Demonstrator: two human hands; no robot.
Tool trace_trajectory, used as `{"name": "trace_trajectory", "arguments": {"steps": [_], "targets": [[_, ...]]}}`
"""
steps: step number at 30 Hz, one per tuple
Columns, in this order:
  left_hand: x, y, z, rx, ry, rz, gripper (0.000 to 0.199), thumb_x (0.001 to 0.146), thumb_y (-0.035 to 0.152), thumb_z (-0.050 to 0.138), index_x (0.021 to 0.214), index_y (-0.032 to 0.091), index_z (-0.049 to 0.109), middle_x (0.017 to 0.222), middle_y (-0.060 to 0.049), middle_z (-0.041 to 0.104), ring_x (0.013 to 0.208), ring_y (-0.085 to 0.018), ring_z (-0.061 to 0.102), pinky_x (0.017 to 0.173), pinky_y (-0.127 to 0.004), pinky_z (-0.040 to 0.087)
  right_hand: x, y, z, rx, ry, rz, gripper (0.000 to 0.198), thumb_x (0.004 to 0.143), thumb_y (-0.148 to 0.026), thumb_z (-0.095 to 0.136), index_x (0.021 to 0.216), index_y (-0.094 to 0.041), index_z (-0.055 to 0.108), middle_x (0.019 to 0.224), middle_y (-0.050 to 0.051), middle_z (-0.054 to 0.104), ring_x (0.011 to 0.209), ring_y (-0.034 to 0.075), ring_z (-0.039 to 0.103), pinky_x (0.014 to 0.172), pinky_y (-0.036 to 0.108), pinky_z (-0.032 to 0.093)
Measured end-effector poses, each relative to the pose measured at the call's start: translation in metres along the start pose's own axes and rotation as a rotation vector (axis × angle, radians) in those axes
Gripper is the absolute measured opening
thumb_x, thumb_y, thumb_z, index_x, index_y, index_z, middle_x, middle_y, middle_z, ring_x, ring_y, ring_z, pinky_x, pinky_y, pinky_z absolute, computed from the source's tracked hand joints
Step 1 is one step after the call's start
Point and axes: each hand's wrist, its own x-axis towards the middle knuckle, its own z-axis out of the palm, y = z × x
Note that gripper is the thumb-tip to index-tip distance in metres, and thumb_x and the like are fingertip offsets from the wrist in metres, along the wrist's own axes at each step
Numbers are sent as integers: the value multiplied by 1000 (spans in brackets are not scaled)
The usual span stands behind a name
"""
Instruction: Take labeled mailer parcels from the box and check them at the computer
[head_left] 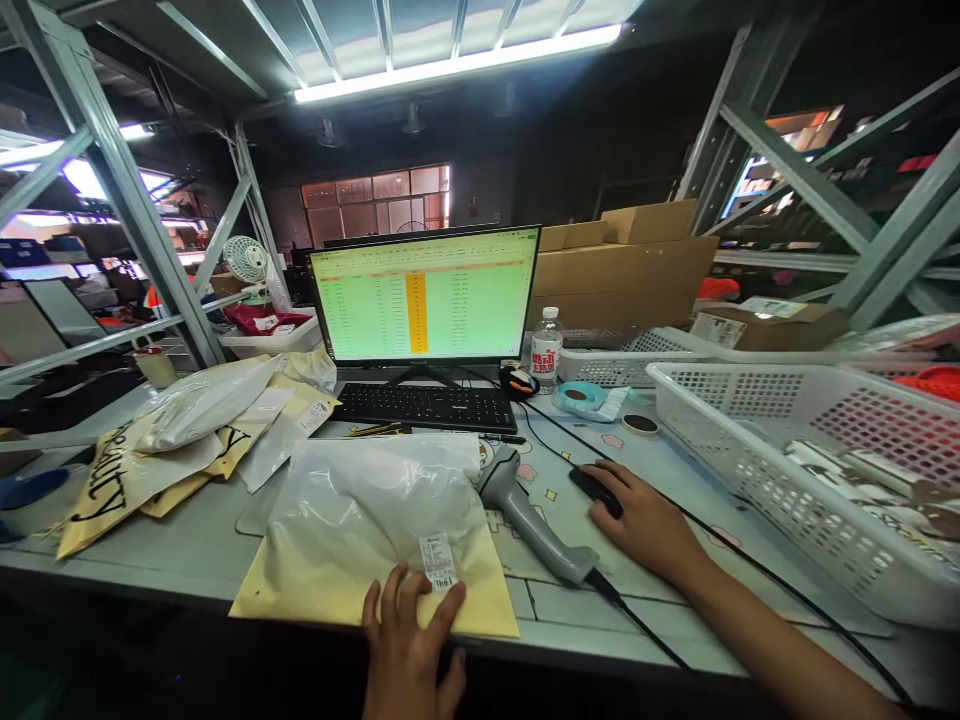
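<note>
Right hand (646,520): laid over mouse (594,488), palm down, fingers curled on it, grasping it; at 4 o'clock from the keyboard.
Left hand (409,645): flat and unclenched, fingers spread on the near edge of bag (352,520), gripping nothing; fingertips just beside label (438,561).
Bag: clear plastic over a yellow sheet, lying flat at table (679,470) front, 6 o'clock from monitor.
Label: white, barcoded, stuck on bag's near right part, at 1 o'clock from left hand.
Scanner (529,520): grey, lying on its side between bag and mouse, head toward 11 o'clock, cable trailing toward 4 o'clock.
Keyboard (427,406): black, at 12 o'clock from bag, under monitor.
Monitor (425,295): lit, green spreadsheet with an orange column.
Bottle (547,350): upright, at 3 o'clock from monitor base.
Tape roll (579,397): teal, at 5 o'clock from bottle.
Basket (757,470): white, perforated, at 3 o'clock from mouse, holding packets.
Pile (195,425): more bags, at 10 o'clock from bag, one printed with black letters.
Boxes (622,265): cardboard, at 2 o'clock behind monitor.
Fan (244,259): white, at 10 o'clock, well behind pile.
</note>
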Motion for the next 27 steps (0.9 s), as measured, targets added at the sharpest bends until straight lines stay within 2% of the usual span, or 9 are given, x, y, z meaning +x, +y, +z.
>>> {"name": "trace_trajectory", "arguments": {"steps": [8,15,17,20,22,24,26,27], "targets": [[1,6,-10,-88,-60,-71,62,83,35,84,140,45,61,130,-5,58,137,-32,45,119,-54,22,-2,-3,-1,-2,-9,27,51,91,-36,43,137,-24,62,147,6,54,120,30,63,98,43,57],[4,2,-19,-72,-158,-48,57,90,39,76,143,45,58,132,-6,56,138,-32,43,120,-56,21,-3,-10,-6,45,-45,41,54,91,-38,45,139,-21,61,148,10,53,121,33,61,100,47,55],[6,3,-25,-51,-198,-43,57,90,36,75,144,43,58,134,-7,55,139,-33,41,120,-57,21,-4,-14,-13,85,-19,40,55,90,-42,46,136,-17,63,144,14,55,123,35,60,105,49,51],[10,4,-31,-13,-251,-32,55,91,34,74,144,41,59,135,-8,54,140,-33,39,120,-59,21,-1,-25,-29,148,113,-2,54,94,-45,45,132,-12,63,140,19,57,132,35,53,113,50,43],[11,5,-33,7,-275,-31,54,92,33,73,143,40,60,135,-9,54,140,-34,39,120,-59,20,2,-40,-41,189,147,-14,51,96,-46,44,130,-13,63,134,19,61,127,34,56,111,48,44],[11,5,-34,13,-288,-35,53,92,33,73,143,40,60,134,-9,54,140,-34,38,121,-59,19,3,-62,-48,231,51,6,50,96,-49,47,128,-15,64,119,16,68,107,30,64,99,44,50],[12,6,-35,3,-289,-37,52,92,33,73,142,40,60,135,-9,53,141,-34,37,121,-60,18,0,-86,-49,235,-146,31,53,96,-53,50,132,-16,63,106,11,71,90,26,67,88,40,52],[11,5,-36,-5,-290,-37,52,93,33,72,142,40,60,135,-9,53,141,-34,36,120,-61,18,-2,-98,-46,210,-243,43,56,96,-55,51,136,-16,61,104,10,71,88,26,67,86,39,51]]}}
